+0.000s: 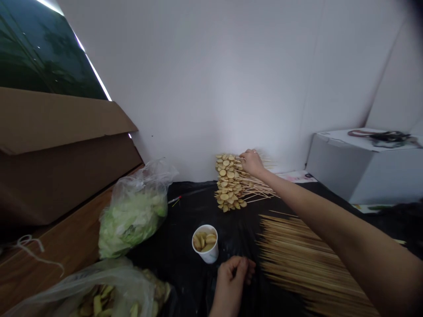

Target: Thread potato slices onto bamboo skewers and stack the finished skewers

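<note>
My right hand (253, 163) is at the back of a pile of skewered potato slices (228, 180), its fingers closed on a skewer there. The bare stick ends (259, 187) of the pile point right, under my wrist and forearm. My left hand (233, 277) is closed over the black sheet, fingers curled, with nothing visible in them. Just left of it stands a white paper cup (208, 255) holding loose potato slices (204, 241). A wide spread of bare bamboo skewers (297, 259) lies to the right, partly hidden by my right forearm.
At left sits a clear bag of cut cabbage (132, 220). In front of it is an open plastic bag (112, 281) with potato pieces. A red-tipped pen-like item (175, 199) lies on the black sheet (188, 211). A white box (346, 163) stands right; a cardboard box (66, 167) stands left.
</note>
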`<state>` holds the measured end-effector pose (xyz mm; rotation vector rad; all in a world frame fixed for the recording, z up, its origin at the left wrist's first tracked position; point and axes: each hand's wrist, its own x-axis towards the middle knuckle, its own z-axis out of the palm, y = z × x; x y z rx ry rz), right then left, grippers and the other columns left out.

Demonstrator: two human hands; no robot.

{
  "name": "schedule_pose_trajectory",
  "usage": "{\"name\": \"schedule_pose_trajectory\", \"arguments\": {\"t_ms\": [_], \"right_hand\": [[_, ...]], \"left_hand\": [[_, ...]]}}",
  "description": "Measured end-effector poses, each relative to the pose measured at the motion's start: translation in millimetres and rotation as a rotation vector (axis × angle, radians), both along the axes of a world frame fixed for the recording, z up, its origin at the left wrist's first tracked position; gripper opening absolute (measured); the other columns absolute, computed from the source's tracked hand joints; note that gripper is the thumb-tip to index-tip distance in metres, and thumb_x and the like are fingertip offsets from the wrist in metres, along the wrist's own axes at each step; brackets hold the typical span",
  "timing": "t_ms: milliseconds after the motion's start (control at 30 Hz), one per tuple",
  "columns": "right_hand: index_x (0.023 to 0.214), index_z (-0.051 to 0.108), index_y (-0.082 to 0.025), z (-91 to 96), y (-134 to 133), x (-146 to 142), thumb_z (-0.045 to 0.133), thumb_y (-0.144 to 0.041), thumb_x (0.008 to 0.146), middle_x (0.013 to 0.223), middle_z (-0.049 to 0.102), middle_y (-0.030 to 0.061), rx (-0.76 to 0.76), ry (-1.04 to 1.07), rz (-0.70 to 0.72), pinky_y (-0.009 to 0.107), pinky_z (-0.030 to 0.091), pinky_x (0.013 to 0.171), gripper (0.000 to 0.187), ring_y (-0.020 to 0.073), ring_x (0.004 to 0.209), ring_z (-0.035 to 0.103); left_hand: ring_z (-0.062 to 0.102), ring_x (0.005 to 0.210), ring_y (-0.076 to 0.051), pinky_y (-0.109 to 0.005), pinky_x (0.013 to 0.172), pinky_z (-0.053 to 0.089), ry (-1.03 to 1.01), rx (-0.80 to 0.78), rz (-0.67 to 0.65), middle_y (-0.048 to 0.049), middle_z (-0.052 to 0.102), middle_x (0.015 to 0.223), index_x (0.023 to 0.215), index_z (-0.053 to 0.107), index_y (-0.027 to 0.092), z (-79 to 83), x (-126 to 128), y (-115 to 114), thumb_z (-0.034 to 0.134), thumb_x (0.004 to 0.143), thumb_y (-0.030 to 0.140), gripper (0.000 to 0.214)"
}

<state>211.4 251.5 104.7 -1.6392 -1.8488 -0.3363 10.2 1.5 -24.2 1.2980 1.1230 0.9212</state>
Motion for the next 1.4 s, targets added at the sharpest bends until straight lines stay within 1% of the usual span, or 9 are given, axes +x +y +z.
{"name": "schedule_pose_trajectory", "arguments": {"t_ms": [133, 233, 467, 600, 733, 867, 1067, 1267, 1400], "right_hand": [[0.096, 0.073, -0.014, 1.8, -48.7, 14.2, 0.044, -0.019, 0.088, 0.098, 0.066, 0.0124, 0.02, -0.028, 0.056, 0.033, 0.033, 0.095, 0.03, 0.0235, 0.097, 0.052], [0.093, 0.073, -0.016, -7.2, -93.0, 23.6, 0.046, -0.018, 0.087, 0.096, 0.067, 0.0089, 0.041, -0.022, 0.128, 0.034, 0.034, 0.094, 0.027, 0.022, 0.094, 0.053], [0.085, 0.073, -0.019, -59.6, -187.1, 35.6, 0.053, -0.02, 0.083, 0.087, 0.071, 0.0045, -0.112, 0.205, 0.305, 0.028, 0.041, 0.079, 0.02, 0.0182, 0.084, 0.059], [0.083, 0.073, -0.02, -83.8, -217.5, 49.8, 0.054, -0.023, 0.081, 0.086, 0.071, 0.004, -0.221, 0.265, 0.253, 0.027, 0.042, 0.073, 0.02, 0.0178, 0.08, 0.059], [0.074, 0.072, -0.019, -88.8, -228.3, 63.4, 0.056, -0.019, 0.075, 0.078, 0.07, 0.0035, -0.331, 0.217, 0.221, 0.025, 0.04, 0.068, 0.017, 0.0171, 0.076, 0.059], [0.068, 0.071, -0.019, -90.9, -227.9, 63.1, 0.053, -0.013, 0.07, 0.071, 0.069, 0.0021, -0.462, 0.121, 0.289, 0.023, 0.038, 0.062, 0.019, 0.0144, 0.066, 0.058], [0.073, 0.07, -0.019, -102.4, -226.8, 55.5, 0.051, -0.013, 0.075, 0.077, 0.07, 0.0029, -0.463, -0.041, 0.237, 0.025, 0.038, 0.078, 0.021, 0.0158, 0.078, 0.06], [0.07, 0.068, -0.018, -101.3, -232.3, 46.7, 0.049, -0.014, 0.08, 0.079, 0.068, 0.0086, -0.442, -0.125, 0.176, 0.026, 0.036, 0.069, 0.021, 0.0197, 0.08, 0.057], [0.075, 0.066, -0.016, -102.8, -235.4, 41.1, 0.047, -0.014, 0.082, 0.083, 0.067, 0.0114, -0.411, -0.189, 0.169, 0.028, 0.036, 0.069, 0.02, 0.0214, 0.083, 0.056]], "left_hand": [[0.053, 0.062, -0.015, -0.025, 0.057, 0.04, 0.005, 0.041, -0.008, -0.0067, 0.064, 0.067, 0.074, 0.071, 0.012, 3.7, 0.4, 0.8, 0.056, 0.072, 0.062, 0.053], [0.055, 0.065, -0.016, -0.026, 0.058, 0.041, 0.004, 0.052, -0.03, -0.0074, 0.066, 0.071, 0.077, 0.071, 0.012, 4.4, 0.3, 2.0, 0.058, 0.072, 0.06, 0.051], [0.055, 0.066, -0.015, -0.025, 0.059, 0.041, 0.046, 0.11, -0.065, -0.0065, 0.066, 0.071, 0.079, 0.072, 0.012, 5.9, 1.4, 1.0, 0.058, 0.075, 0.055, 0.045], [0.054, 0.063, -0.014, -0.025, 0.058, 0.041, 0.057, 0.11, -0.07, -0.0057, 0.066, 0.07, 0.079, 0.072, 0.012, 8.1, 1.4, 0.8, 0.059, 0.075, 0.054, 0.044], [0.054, 0.063, -0.013, -0.024, 0.058, 0.041, 0.052, 0.093, -0.074, -0.0062, 0.066, 0.071, 0.08, 0.071, 0.011, 9.8, 1.1, 1.4, 0.06, 0.075, 0.052, 0.043], [0.054, 0.062, -0.013, -0.025, 0.058, 0.041, 0.055, 0.087, -0.067, -0.0065, 0.066, 0.071, 0.079, 0.071, 0.011, 10.5, 0.7, 2.0, 0.06, 0.074, 0.052, 0.043], [0.054, 0.062, -0.013, -0.024, 0.057, 0.041, 0.057, 0.085, -0.066, -0.0064, 0.066, 0.07, 0.079, 0.072, 0.012, 12.1, 1.9, 1.5, 0.061, 0.073, 0.053, 0.043], [0.054, 0.061, -0.013, -0.025, 0.058, 0.041, 0.068, 0.094, -0.072, -0.0069, 0.067, 0.071, 0.079, 0.072, 0.012, 11.1, 1.5, 1.2, 0.061, 0.074, 0.053, 0.043], [0.054, 0.06, -0.013, -0.025, 0.057, 0.042, 0.07, 0.103, -0.075, -0.0063, 0.066, 0.071, 0.08, 0.072, 0.012, 8.5, 0.5, 2.0, 0.06, 0.074, 0.052, 0.043]]}}
